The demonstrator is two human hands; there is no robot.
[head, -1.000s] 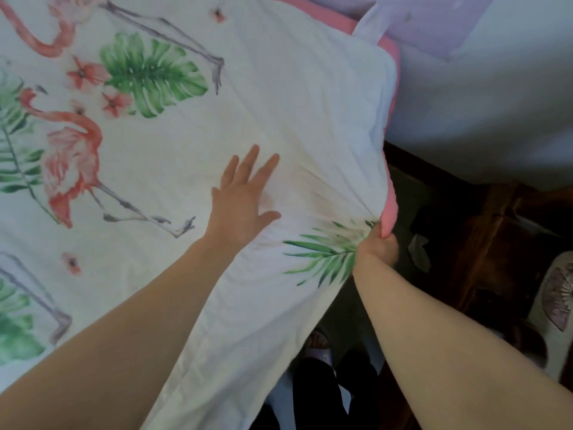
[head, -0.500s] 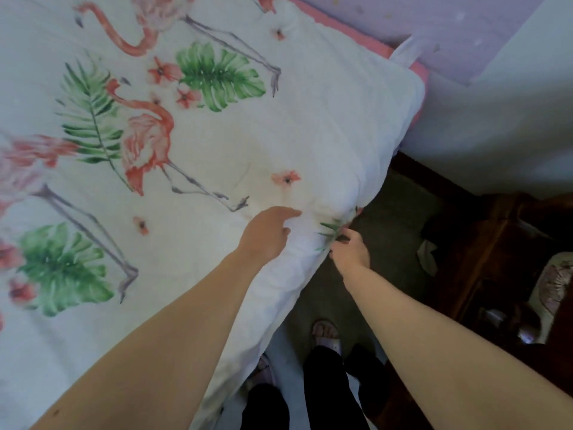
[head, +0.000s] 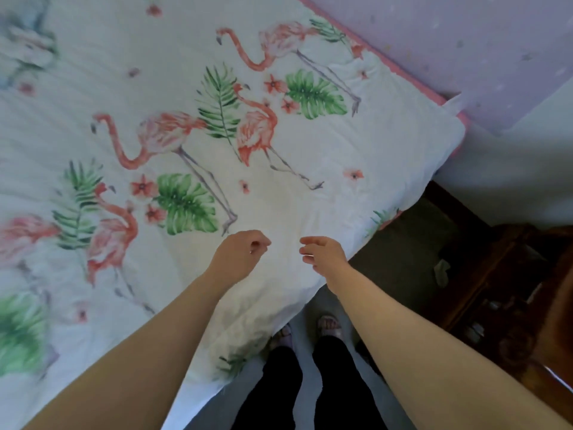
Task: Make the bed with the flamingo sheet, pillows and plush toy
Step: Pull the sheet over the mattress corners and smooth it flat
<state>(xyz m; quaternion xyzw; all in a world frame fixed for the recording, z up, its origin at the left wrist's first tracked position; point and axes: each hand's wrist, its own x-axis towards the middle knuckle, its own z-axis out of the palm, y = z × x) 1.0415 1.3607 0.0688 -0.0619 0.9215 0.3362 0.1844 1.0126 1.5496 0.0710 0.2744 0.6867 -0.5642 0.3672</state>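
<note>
**Asker:** What could go wrong from here?

**Me:** The flamingo sheet (head: 279, 144) lies spread over the bed (head: 462, 125). Its near edge hangs off the side, right by my feet (head: 328, 324), and that hanging part is rumpled. I judge it could catch on my legs or end up underfoot. One step would then drag the whole print askew and pull the cloth off the far corner, where the pink edge already shows.

**Asker:** Anything else?

**Me:** The pillows and the plush toy are out of view, so I have to turn away to fetch them. If I drop them on carelessly, I may press the creases near the edge into place.

**Asker:** And your hands?

**Me:** Both arms reach forward over the near edge, with the hands close together but apart. My left grip (head: 238, 256) hangs above the cloth with its fingers loosely curled and nothing in them. My right grip (head: 325, 256) is relaxed with the fingers pointing toward the left one, and it is also empty. I cannot tell whether either one brushes the fabric.
</note>
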